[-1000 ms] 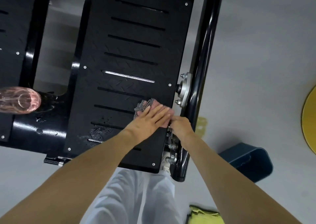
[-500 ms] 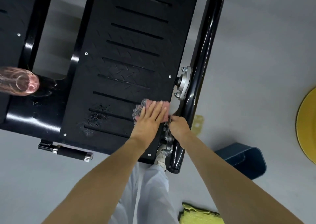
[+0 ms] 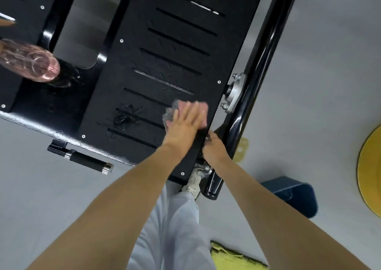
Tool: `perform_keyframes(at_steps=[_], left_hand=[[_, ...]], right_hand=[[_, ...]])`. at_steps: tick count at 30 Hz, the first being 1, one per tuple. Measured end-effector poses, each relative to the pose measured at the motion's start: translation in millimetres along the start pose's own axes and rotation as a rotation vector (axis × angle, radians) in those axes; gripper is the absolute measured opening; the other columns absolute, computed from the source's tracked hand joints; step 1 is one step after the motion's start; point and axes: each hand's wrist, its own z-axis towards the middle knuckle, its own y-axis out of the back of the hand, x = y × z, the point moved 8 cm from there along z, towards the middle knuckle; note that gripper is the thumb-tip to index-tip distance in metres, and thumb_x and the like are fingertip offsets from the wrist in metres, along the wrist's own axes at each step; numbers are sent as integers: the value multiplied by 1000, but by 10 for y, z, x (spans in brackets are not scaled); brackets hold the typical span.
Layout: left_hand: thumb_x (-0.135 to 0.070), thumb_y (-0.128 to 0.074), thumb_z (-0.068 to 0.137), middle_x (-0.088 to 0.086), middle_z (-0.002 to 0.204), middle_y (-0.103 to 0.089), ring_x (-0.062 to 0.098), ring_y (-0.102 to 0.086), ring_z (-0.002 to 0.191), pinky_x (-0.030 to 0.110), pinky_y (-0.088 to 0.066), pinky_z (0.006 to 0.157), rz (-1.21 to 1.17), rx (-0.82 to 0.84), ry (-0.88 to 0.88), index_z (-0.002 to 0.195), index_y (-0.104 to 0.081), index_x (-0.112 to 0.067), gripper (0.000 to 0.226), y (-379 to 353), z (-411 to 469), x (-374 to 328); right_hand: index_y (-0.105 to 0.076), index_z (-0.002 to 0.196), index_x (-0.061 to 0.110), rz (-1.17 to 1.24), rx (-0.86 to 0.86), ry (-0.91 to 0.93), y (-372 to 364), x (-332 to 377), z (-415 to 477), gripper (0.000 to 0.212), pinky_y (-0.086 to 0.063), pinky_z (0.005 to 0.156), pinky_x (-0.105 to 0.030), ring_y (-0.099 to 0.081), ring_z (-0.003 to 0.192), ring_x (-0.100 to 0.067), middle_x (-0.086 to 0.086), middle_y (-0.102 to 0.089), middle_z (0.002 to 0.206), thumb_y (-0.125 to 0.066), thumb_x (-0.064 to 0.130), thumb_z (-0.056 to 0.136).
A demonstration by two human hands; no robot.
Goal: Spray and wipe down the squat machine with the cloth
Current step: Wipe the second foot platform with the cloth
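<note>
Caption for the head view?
Left hand presses the cloth flat on the black footplate; right hand at its edge.

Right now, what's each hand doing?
Left hand: open, flat, pressing the cloth on the footplate.
Right hand: fingers hidden at the footplate's edge; cannot tell.

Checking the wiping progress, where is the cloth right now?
In the head view, the cloth lies under the left hand on the footplate, near its right edge, right of the wet patch.

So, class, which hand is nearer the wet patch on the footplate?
Left. The left hand presses the cloth beside the wet patch, to its right; the right hand sits farther off at the edge of the footplate.
</note>
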Motion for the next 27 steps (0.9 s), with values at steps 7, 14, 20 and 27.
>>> perform_keyframes(at_steps=[7,14,20,27], left_hand=[[15,-42,86,3,157,25,26,19,145,46,-1,120,113,131,-176,150,15,-22,94,-208,-275,321],[15,-39,87,9,157,22,30,15,146,46,-6,119,-127,-88,339,151,13,-15,88,-122,-339,675],[9,-40,89,1,157,25,21,19,145,38,6,117,-73,38,-87,150,16,-23,89,-214,-364,121],[20,-42,81,1,161,7,23,4,148,42,-17,118,-325,-162,485,153,-4,-19,91,33,-565,1569]], right_hand=[[-30,145,16,-106,-35,2,-27,-53,-86,61,-48,81,-31,-59,106,-30,-14,-59,123,-45,2,88],[-1,154,20,-485,-23,172,-103,177,-217,86,-45,101,-39,-24,143,-23,1,4,161,-45,-4,84],[-1,154,13,-804,-93,272,-159,234,-258,82,-35,111,-35,-5,147,-23,-3,18,159,-52,6,90],[3,152,9,-919,-119,312,-148,153,-326,82,-32,113,-32,2,148,-20,-3,23,157,-53,12,93]])
